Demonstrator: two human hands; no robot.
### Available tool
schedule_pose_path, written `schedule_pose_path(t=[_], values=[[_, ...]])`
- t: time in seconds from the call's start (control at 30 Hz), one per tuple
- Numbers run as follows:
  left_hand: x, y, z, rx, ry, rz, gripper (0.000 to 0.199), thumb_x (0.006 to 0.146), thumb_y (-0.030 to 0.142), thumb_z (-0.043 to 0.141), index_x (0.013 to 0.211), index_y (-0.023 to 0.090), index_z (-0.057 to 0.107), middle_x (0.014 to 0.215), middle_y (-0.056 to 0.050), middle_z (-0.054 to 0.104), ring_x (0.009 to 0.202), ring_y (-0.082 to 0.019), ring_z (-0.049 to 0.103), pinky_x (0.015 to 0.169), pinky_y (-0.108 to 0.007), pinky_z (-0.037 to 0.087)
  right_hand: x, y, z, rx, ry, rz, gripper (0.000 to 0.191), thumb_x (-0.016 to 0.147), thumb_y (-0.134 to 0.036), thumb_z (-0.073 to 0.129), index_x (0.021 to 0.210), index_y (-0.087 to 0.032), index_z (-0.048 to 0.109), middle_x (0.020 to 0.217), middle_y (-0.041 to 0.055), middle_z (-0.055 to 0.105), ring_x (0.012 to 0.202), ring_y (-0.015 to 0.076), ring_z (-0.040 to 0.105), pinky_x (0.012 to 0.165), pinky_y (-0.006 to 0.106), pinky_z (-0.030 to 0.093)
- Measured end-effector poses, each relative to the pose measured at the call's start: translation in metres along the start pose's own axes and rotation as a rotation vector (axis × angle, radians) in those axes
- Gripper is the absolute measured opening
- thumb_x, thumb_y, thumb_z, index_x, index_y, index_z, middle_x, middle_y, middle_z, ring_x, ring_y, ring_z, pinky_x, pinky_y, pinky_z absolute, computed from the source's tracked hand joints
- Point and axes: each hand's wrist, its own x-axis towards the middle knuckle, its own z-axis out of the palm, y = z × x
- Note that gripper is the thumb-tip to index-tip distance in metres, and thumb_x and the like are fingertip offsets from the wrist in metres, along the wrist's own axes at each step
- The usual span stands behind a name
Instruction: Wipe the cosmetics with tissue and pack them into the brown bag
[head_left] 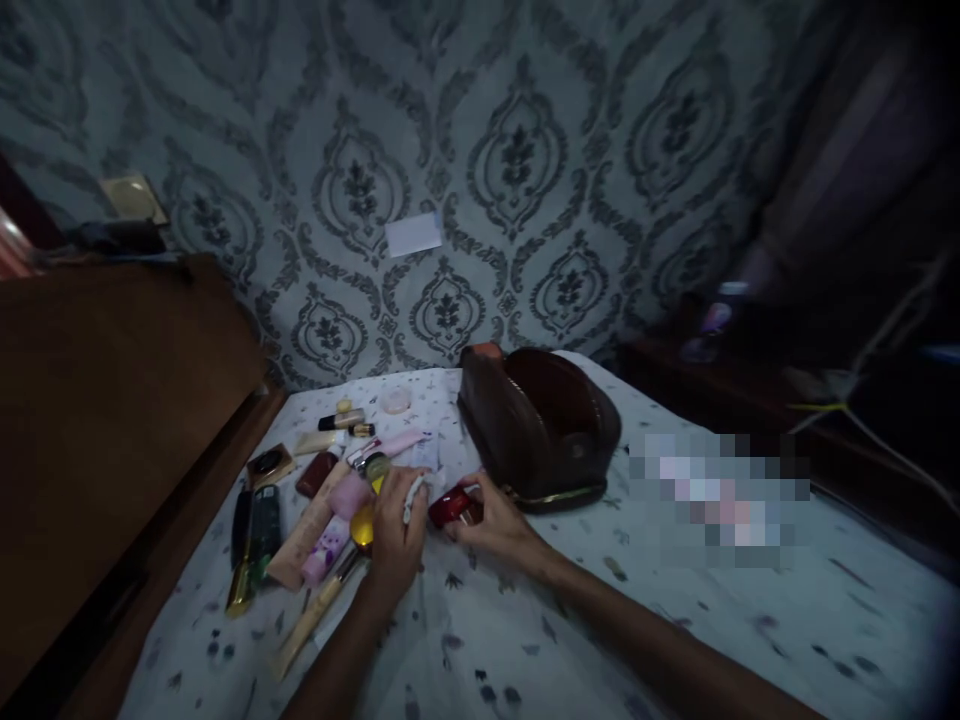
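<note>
My right hand (495, 520) grips a glossy red container (448, 507), held just above the bed sheet. Close to it, my left hand (397, 525) is closed around a small white item (413, 495) whose kind I cannot make out. Cosmetics lie to the left of my left hand: a yellow-lidded jar (362, 526), a pink item (350, 494), a long beige tube (309, 525), a purple-and-white tube (326, 550) and a makeup brush (311, 625). Behind my right hand stands a brown toiletry bag (499, 425), unzipped with its mouth gaping.
More cosmetics, among them a dark green bottle (266, 530) and a dark red case (316, 474), lie on the patterned sheet (480, 650). A wooden headboard (112, 430) borders the left. A blurred patch covers something at right. A patterned wall (517, 150) rises behind.
</note>
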Motion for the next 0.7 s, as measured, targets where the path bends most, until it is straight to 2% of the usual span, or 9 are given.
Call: schedule_pose_path(t=[0.13,0.23,0.43,0.53,0.7], values=[[-0.017,0.009,0.018,0.101,-0.248,0.158,0.027,0.097,0.024,0.044,0.115,0.022,0.065,0.111,-0.009,0.066,0.106,-0.024,0.059,0.094,-0.042,0.048,-0.021,0.004,-0.003,-0.155,0.056,-0.117,0.031,0.064,-0.025,0.068,0.085,-0.022,0.045,0.074,-0.0024,0.059,0.067,0.0156,0.055,0.062,0.027,0.043],[-0.022,0.008,0.028,0.164,-0.293,0.181,0.03,0.098,0.025,0.044,0.119,0.022,0.065,0.118,-0.01,0.066,0.112,-0.024,0.059,0.097,-0.043,0.049,-0.03,0.005,-0.004,-0.221,0.1,-0.208,0.024,0.067,-0.023,0.063,0.081,-0.022,0.044,0.078,0.0,0.06,0.072,0.0172,0.055,0.067,0.029,0.044],[-0.012,0.012,0.032,0.15,-0.357,0.054,0.033,0.099,0.027,0.038,0.116,0.021,0.066,0.11,-0.009,0.067,0.103,-0.022,0.065,0.089,-0.036,0.053,-0.032,0.011,-0.004,-0.25,0.141,-0.253,0.025,0.067,-0.018,0.06,0.09,-0.021,0.05,0.086,0.004,0.062,0.08,0.0206,0.058,0.075,0.032,0.046],[-0.007,0.016,0.033,0.146,-0.363,-0.003,0.034,0.099,0.031,0.038,0.112,0.02,0.068,0.106,-0.01,0.068,0.1,-0.023,0.066,0.088,-0.037,0.053,-0.031,0.015,-0.006,-0.239,0.107,-0.267,0.027,0.069,-0.02,0.062,0.094,-0.02,0.053,0.088,0.0046,0.064,0.084,0.0217,0.059,0.078,0.033,0.046],[-0.001,0.016,0.034,0.045,-0.386,-0.131,0.039,0.099,0.037,0.035,0.105,0.017,0.068,0.103,-0.011,0.069,0.1,-0.023,0.065,0.09,-0.037,0.049,-0.031,0.018,-0.012,-0.19,0.01,-0.28,0.046,0.067,-0.017,0.069,0.111,-0.019,0.056,0.102,0.0062,0.065,0.096,0.0231,0.058,0.086,0.034,0.046]])
